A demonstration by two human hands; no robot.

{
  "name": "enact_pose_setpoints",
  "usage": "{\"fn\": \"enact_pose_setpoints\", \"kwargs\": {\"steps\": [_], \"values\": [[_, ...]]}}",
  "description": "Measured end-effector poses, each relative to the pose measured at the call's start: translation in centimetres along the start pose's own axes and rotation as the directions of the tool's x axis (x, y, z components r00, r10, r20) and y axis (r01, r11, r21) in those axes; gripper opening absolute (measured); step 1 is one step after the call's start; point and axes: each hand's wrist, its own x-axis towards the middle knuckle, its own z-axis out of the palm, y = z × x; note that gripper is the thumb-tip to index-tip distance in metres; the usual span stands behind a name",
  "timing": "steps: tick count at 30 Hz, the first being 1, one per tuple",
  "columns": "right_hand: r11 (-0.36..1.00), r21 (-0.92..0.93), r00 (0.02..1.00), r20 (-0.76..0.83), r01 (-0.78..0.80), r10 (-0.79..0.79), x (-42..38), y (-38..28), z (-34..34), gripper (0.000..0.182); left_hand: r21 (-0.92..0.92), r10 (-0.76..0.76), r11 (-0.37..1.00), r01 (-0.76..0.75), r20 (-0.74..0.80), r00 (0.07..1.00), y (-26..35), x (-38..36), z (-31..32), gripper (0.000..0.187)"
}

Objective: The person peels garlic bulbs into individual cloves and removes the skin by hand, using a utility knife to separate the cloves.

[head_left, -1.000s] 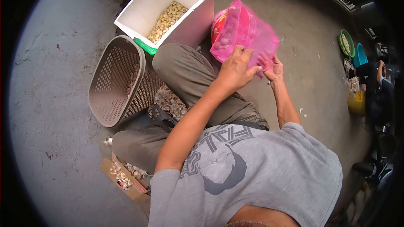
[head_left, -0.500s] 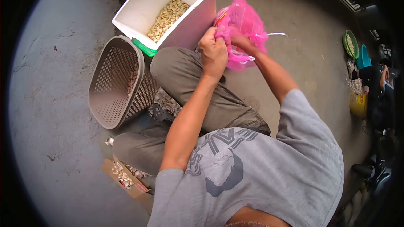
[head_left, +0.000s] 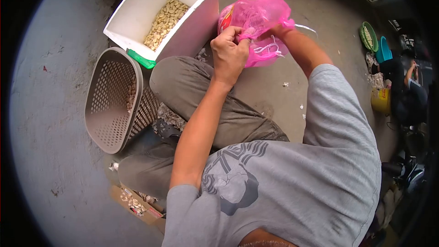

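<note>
A pink mesh bag (head_left: 270, 11) with a red label and white ties lies beyond my knees, right of the white foam box (head_left: 192, 23). My left hand (head_left: 230, 55) pinches the bag's gathered edge between thumb and fingers. At the bag's opening, my right hand (head_left: 275, 30) is mostly inside or behind the pink mesh, so its fingers are hidden. Pale peeled cloves (head_left: 167, 22) lie in the bottom of the foam box, and a green piece (head_left: 141, 58) is on its near corner.
Left of my knee stands a tilted brown perforated basket (head_left: 109, 105) with some contents. A cardboard box (head_left: 137, 205) with cloves lies at lower left. Far right are a green basket (head_left: 374, 41), a blue basin (head_left: 384, 50), a yellow container (head_left: 380, 100) and another person (head_left: 414, 82).
The pink bag is spread wider, and my right hand has shifted up and right with its forearm. The foam box and basket appear further left in the view.
</note>
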Motion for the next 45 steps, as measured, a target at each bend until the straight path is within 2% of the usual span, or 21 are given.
{"fn": "enact_pose_setpoints", "kwargs": {"steps": [6, 9, 13, 14, 19, 22, 28, 30, 32, 35, 36, 37, 39, 40, 43, 45], "values": [[0.996, -0.081, 0.999, -0.033, -0.04, 0.037, 3.0, -0.4, 3.6, 0.026, -0.006, -0.047, 0.999, 0.047, -0.048, 0.998, -0.8, 0.8, -1.1, 0.016], [0.992, -0.112, 0.998, -0.043, -0.06, 0.055, 4.1, -0.4, 4.9, 0.027, -0.073, -0.015, 0.997, 0.002, -0.181, 0.983, -0.7, 1.5, -1.5, 0.018], [0.983, -0.16, 0.995, -0.048, -0.091, 0.085, 5.5, -0.5, 6.1, 0.027, -0.001, 0.0, 1.0, 0.0, -0.102, 0.995, 0.2, 1.3, -1.3, 0.021], [0.984, -0.155, 0.995, -0.054, -0.091, 0.083, 6.0, -0.6, 6.1, 0.028, 0.11, 0.053, 0.993, -0.046, -0.065, 0.996, 0.5, 1.0, -1.3, 0.021], [0.965, -0.235, 0.993, -0.039, -0.117, 0.111, 8.2, 0.5, 8.1, 0.029, 0.283, 0.313, 0.902, -0.326, 0.09, 0.945, -0.6, 0.3, -1.6, 0.021], [0.96, -0.263, 0.995, -0.017, -0.098, 0.097, 8.9, 0.6, 8.5, 0.029, 0.296, 0.338, 0.882, -0.366, 0.143, 0.93, -0.8, 0.5, -1.4, 0.023], [0.97, -0.243, 0.999, -0.014, 0.026, -0.031, 7.3, 1.1, 7.2, 0.031, 0.336, 0.314, 0.864, -0.374, 0.22, 0.923, -1.0, 0.3, -1.4, 0.022], [0.974, -0.19, 0.99, -0.036, 0.124, -0.133, 5.9, 0.5, 6.0, 0.031, 0.358, 0.288, 0.867, -0.345, 0.204, 0.936, -0.7, 0.3, -1.6, 0.02], [0.957, -0.05, 0.954, -0.072, 0.287, -0.29, 3.6, -0.3, 4.6, 0.032, 0.382, 0.249, 0.875, -0.298, 0.173, 0.953, -0.4, 0.3, -1.8, 0.018], [0.82, 0.288, 0.869, -0.145, 0.495, -0.473, -0.9, -2.1, 3.2, 0.033, 0.394, 0.149, 0.902, -0.177, 0.099, 0.984, 0.0, 0.6, -2.0, 0.018], [0.772, 0.456, 0.894, -0.158, 0.443, -0.42, -3.0, -3.1, 2.7, 0.033, 0.374, 0.148, 0.913, -0.167, 0.078, 0.986, -0.2, 0.7, -2.0, 0.019], [0.67, 0.634, 0.915, -0.173, 0.387, -0.365, -5.6, -4.2, 2.3, 0.033, 0.353, 0.146, 0.922, -0.157, 0.058, 0.988, -0.6, 0.9, -2.0, 0.02], [0.401, 0.89, 0.973, -0.16, 0.216, -0.169, -12.4, -8.0, 0.5, 0.038, 0.277, 0.091, 0.956, -0.099, 0.041, 0.995, -1.0, 0.8, -2.1, 0.024], [0.226, 0.963, 0.988, -0.131, 0.146, -0.078, -15.8, -10.2, -0.4, 0.041, 0.223, 0.046, 0.973, -0.053, 0.039, 0.998, -1.0, 0.8, -2.2, 0.027], [-0.012, 0.984, 0.983, -0.18, 0.179, -0.042, -22.3, -13.0, -1.6, 0.046, 0.131, 0.092, 0.986, -0.101, 0.072, 0.993, 1.2, -0.4, -2.9, 0.037], [-0.062, 0.966, 0.966, -0.254, 0.251, -0.055, -24.8, -16.3, -3.0, 0.043, 0.074, 0.13, 0.988, -0.136, 0.082, 0.988, 4.0, -1.8, -4.0, 0.042]]}}
